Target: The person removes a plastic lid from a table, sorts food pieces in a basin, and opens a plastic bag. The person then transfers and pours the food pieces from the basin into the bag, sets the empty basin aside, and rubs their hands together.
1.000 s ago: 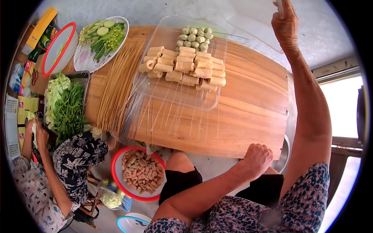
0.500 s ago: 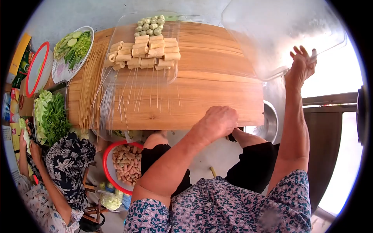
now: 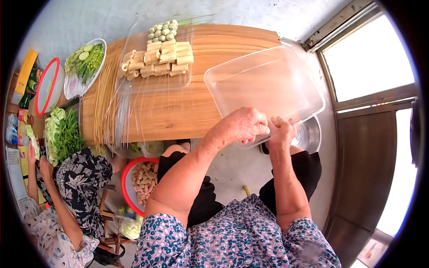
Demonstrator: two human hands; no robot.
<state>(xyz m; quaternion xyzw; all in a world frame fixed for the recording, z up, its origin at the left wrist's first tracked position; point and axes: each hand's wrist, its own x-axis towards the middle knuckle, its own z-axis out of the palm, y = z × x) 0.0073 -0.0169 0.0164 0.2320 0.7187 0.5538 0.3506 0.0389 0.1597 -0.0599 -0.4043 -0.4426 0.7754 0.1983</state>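
Note:
A clear plastic tray overlaps the right end of the wooden table. My right hand is closed on its near rim. Just left of it, my left hand has curled fingers beside the same rim; whether it touches the rim or pinches something small, I cannot see. Further left, another clear tray bears skewered beige rolls and greenish balls. Beside that tray lie thin wooden sticks and pale, thin skewers.
Leafy greens and a plate of cut vegetables stand on the left. A red-rimmed tub of pinkish-beige pieces and a metal basin are below the table. At far left, another person's hands hold a leaf.
My right hand has brought the clear tray down and left from the upper right, over the table's end. My left hand stays curled, shifted slightly. The view has turned a little.

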